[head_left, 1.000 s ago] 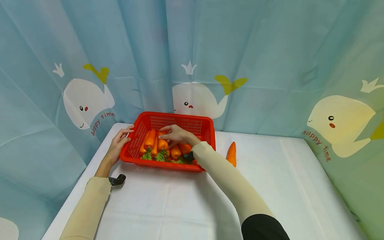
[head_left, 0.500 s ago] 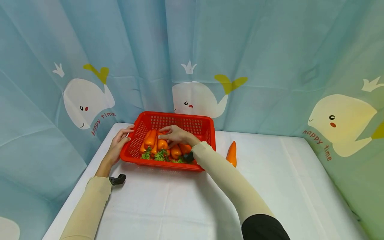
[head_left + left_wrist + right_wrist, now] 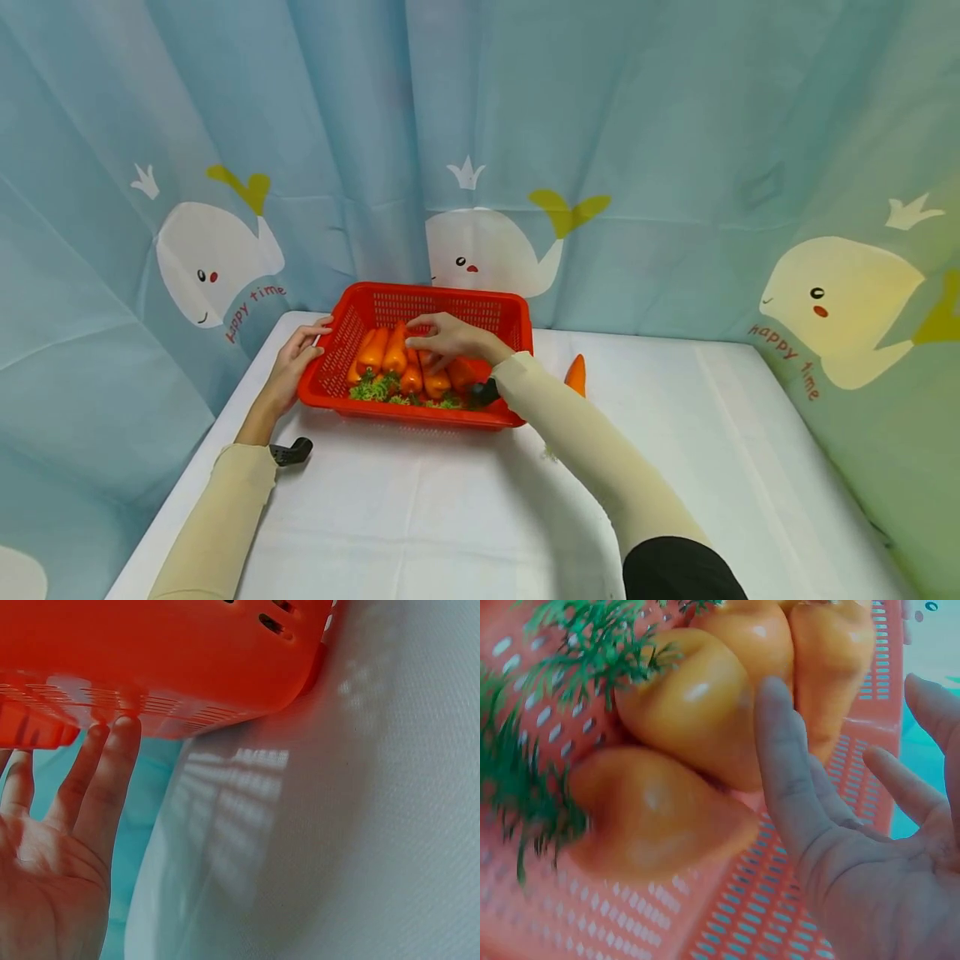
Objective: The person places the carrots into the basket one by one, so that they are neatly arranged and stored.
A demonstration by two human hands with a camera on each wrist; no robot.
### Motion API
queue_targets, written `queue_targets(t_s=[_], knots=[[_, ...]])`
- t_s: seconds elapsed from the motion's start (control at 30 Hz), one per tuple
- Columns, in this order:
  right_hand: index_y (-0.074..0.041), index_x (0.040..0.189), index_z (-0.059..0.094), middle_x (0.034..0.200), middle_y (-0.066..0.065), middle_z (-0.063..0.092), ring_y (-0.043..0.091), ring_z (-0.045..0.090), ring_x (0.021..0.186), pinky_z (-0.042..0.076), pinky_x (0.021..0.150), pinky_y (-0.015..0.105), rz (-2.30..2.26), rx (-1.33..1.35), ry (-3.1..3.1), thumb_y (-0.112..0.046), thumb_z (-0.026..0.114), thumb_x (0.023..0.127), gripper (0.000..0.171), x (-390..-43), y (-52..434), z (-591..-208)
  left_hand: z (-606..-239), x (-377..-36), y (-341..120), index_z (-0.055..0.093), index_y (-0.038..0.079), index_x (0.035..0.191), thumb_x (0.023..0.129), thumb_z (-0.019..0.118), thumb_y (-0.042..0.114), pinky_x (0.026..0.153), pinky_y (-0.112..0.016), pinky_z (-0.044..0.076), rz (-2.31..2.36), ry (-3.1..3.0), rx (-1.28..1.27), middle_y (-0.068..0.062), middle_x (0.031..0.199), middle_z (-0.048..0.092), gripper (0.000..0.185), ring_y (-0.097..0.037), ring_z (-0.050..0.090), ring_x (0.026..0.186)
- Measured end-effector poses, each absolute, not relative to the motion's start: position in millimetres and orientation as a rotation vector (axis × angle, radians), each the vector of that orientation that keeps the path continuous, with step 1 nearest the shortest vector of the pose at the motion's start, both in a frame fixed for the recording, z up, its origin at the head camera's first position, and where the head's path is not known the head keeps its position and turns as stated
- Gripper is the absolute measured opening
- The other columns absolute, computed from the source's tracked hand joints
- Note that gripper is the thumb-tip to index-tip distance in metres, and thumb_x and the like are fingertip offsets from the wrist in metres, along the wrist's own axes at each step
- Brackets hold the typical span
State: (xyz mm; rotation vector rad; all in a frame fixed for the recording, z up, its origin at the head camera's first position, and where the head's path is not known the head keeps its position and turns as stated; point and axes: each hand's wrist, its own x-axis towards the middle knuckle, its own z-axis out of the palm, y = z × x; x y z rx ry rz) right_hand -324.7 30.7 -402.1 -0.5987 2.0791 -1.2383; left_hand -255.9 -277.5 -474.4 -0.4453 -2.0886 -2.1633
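Several orange carrots (image 3: 372,350) with green leafy tops (image 3: 373,387) lie in a red slotted basket (image 3: 427,419). My right hand (image 3: 452,342) is inside the basket, over the carrots, with its fingers spread and nothing between finger and thumb. The right wrist view shows one of its fingers right at the side of a plump carrot (image 3: 690,705); another carrot (image 3: 660,817) lies apart from the fingers. At the basket's left side, my left hand (image 3: 288,367) has its fingers at the rim. In the left wrist view those fingers (image 3: 101,787) are straight, tips on the slotted wall.
One more carrot (image 3: 576,375) lies on the white table (image 3: 375,517) to the right of the basket, partly hidden behind the right sleeve (image 3: 585,454). A blue curtain (image 3: 660,125) printed with whales hangs close behind the basket.
My right hand has shifted slightly right, away from a carrot that now lies more in view beside the left ones. The left hand stays at the rim. The sleeve covers more of the outside carrot.
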Motion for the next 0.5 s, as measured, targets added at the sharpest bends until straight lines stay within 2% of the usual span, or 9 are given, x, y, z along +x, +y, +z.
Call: queue_targets(t_s=[0.13, 0.23, 0.3, 0.4, 0.5], knots=[[-0.011, 0.148, 0.04, 0.126, 0.024, 0.055, 0.043, 0.066, 0.092, 0.057, 0.079, 0.046, -1.165, -0.713, 2.162, -0.031, 0.065, 0.094, 0.062, -319.0, 43.8, -389.1, -474.6, -256.1, -277.3, 0.042, -0.007, 0.131, 0.099, 0.037, -0.001, 0.094, -0.02, 0.047, -2.166, -2.079, -0.454, -0.01, 0.158, 0.028, 0.033, -0.025, 0.023, 0.145], [-0.014, 0.146, 0.043, 0.129, 0.019, 0.055, 0.036, 0.064, 0.1, 0.058, 0.076, 0.041, -1.078, -0.859, 2.298, -0.03, 0.065, 0.094, 0.059, -312.6, 54.6, -378.0, -474.4, -256.0, -276.9, 0.042, -0.008, 0.131, 0.099, 0.037, -0.001, 0.094, -0.019, 0.047, -2.163, -2.081, -0.455, -0.01, 0.158, 0.028, 0.033, -0.024, 0.023, 0.146], [-0.016, 0.144, 0.045, 0.13, 0.014, 0.056, 0.032, 0.064, 0.1, 0.057, 0.075, 0.036, -1.012, -0.956, 2.405, -0.03, 0.066, 0.093, 0.057, -307.9, 62.7, -371.0, -474.0, -255.5, -276.6, 0.042, -0.008, 0.131, 0.099, 0.037, -0.001, 0.095, -0.019, 0.047, -2.16, -2.084, -0.454, -0.01, 0.158, 0.028, 0.033, -0.024, 0.023, 0.146], [-0.02, 0.142, 0.048, 0.125, 0.011, 0.058, 0.026, 0.065, 0.089, 0.055, 0.074, 0.03, -0.959, -1.064, 2.517, -0.028, 0.069, 0.092, 0.055, -302.0, 77.6, -363.3, -473.2, -254.4, -276.4, 0.042, -0.008, 0.131, 0.099, 0.037, -0.002, 0.095, -0.019, 0.047, -2.162, -2.087, -0.453, -0.01, 0.158, 0.028, 0.033, -0.024, 0.024, 0.145], [-0.02, 0.142, 0.049, 0.117, 0.009, 0.061, 0.023, 0.066, 0.076, 0.054, 0.074, 0.029, -0.958, -1.138, 2.58, -0.025, 0.07, 0.09, 0.056, -295.9, 94.9, -357.1, -472.0, -253.2, -276.9, 0.041, -0.008, 0.132, 0.099, 0.037, -0.002, 0.095, -0.019, 0.046, -2.165, -2.086, -0.458, -0.01, 0.158, 0.027, 0.034, -0.023, 0.023, 0.145]])
